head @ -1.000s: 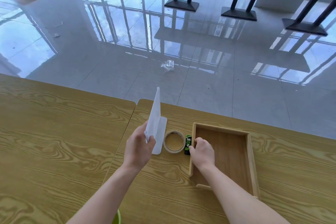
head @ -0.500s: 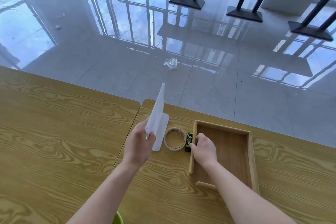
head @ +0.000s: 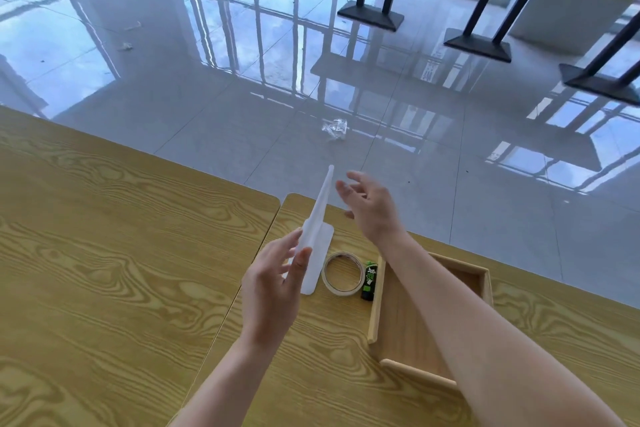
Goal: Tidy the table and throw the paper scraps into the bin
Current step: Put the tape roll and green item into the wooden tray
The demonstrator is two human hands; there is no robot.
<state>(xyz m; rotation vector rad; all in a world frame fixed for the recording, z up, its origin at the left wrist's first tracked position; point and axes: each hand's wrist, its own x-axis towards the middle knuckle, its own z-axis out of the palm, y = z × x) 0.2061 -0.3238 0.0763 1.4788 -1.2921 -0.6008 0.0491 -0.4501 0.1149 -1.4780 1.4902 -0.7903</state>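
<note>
A single wide-angle view from the person's head looks forward and down, close over the left hand (head: 273, 291) and right hand (head: 372, 210) above a wooden table (head: 104, 270), with a glossy tiled floor (head: 242, 107) stretching away beyond the hands

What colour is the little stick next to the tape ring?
The small glue stick is black with green patches, seen in the head view.

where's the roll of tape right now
In the head view the roll of tape lies flat on the table, between the white paper held in the left hand and the green glue stick beside the wooden tray.
</note>
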